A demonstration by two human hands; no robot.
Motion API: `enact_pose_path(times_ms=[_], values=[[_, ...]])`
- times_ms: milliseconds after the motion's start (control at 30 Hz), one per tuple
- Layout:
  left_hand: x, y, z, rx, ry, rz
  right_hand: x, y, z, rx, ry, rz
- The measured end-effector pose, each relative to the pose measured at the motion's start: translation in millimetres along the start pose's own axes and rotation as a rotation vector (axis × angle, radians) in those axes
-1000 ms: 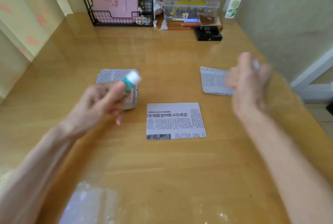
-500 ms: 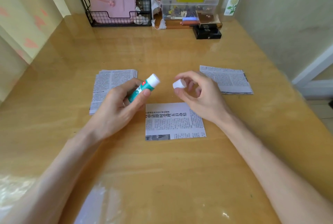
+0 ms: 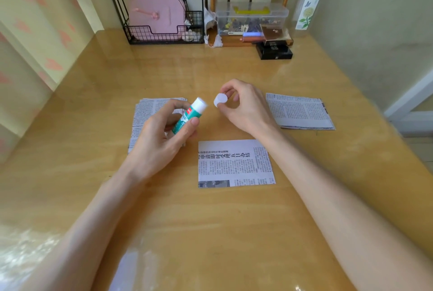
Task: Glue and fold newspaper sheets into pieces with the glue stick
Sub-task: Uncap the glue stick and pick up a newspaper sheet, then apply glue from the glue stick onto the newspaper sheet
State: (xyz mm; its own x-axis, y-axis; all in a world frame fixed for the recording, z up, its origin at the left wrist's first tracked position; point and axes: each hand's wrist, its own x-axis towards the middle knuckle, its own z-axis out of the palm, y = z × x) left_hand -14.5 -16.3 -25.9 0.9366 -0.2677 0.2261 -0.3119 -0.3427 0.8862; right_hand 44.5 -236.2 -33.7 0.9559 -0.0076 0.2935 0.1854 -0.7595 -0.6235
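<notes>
A: Your left hand (image 3: pixel 161 140) grips the glue stick (image 3: pixel 189 115) round its teal barrel. The white tip is uncapped and tilted up to the right, above the surface (image 3: pixel 210 232).

B: Your right hand (image 3: pixel 243 108) pinches the white cap (image 3: pixel 220 101) between thumb and fingertips, just beside that tip and apart from it.

A: The barrel's label has a red patch, but its print is too small to read.

B: The single newspaper sheet (image 3: pixel 235 164) lies flat near you, between your forearms. It has a bold headline in Chinese characters, and the columns are too fine to read.

A: A stack of sheets (image 3: pixel 150 112) lies under your left hand, and the folded pieces (image 3: pixel 300 111) lie off to your right.
</notes>
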Motion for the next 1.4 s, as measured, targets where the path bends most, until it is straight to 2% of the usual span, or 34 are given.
enact_pose_path(times_ms=[300, 433, 500, 633, 700, 900, 1067, 1267, 1400], values=[[-0.2, 6.3, -0.8, -0.037, 0.037, 0.013, 14.0, 1.2, 11.0, -0.058, -0.040, 0.046], [-1.1, 10.6, -0.7, -0.150, 0.025, -0.026, -5.9, 2.7, -0.7, -0.011, 0.012, -0.010], [-0.3, 10.5, 0.2, -0.202, 0.028, -0.016, -24.8, -1.2, -11.6, 0.091, -0.012, -0.045], [-0.4, 12.9, 3.7, -0.315, 0.055, 0.012, -67.7, -17.4, -28.2, 0.431, -0.242, -0.016], [-2.5, 13.9, 7.1, -0.356, 0.034, -0.002, -82.6, -25.0, -25.4, 0.523, -0.278, 0.011], [-7.1, 15.1, 18.0, -0.489, 0.029, -0.088, -99.0, -33.9, -17.2, 0.665, -0.021, 0.092], [-7.6, 11.7, 22.1, -0.694, 0.085, -0.186, -101.6, -36.5, -16.7, 0.669, 0.007, 0.081], [-8.9, 16.2, 22.1, -0.760, 0.079, -0.203, -99.9, -32.5, -16.9, 0.777, -0.149, 0.100], [-9.4, 17.2, 20.8, -0.783, 0.036, -0.169, -101.1, -31.9, -27.6, 0.726, -0.253, 0.092]])
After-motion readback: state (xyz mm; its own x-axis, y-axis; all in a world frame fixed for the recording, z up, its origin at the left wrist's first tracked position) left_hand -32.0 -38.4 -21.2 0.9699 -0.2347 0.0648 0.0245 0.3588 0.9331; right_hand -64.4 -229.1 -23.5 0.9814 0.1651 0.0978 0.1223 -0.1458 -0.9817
